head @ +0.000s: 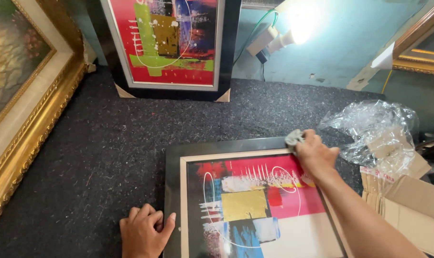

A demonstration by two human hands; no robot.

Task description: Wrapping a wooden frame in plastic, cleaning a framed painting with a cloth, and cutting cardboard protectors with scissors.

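Framed abstract painting [255, 200] lies flat on dark felt table [107, 143], black frame, near edge cut off. Right hand [315, 155] clenched on grey cloth [293, 138] at frame's top-right corner. Left hand [145, 231] flat, holding nothing, w/ fingers at frame's left edge. Crumpled plastic wrap [370, 129] & cardboard [413, 205] to right; similar painting [171, 43] upright behind; gold frame [30, 114] on left.

Left hand [144, 232], right hand [315, 155]: bare, no sleeves, no rings.

Open dark felt [97, 157] left of the flat picture [255, 200], gold frame [30, 119] bounding it, plastic wrap [374, 129], seemingly cardboard [408, 205], crowding right.
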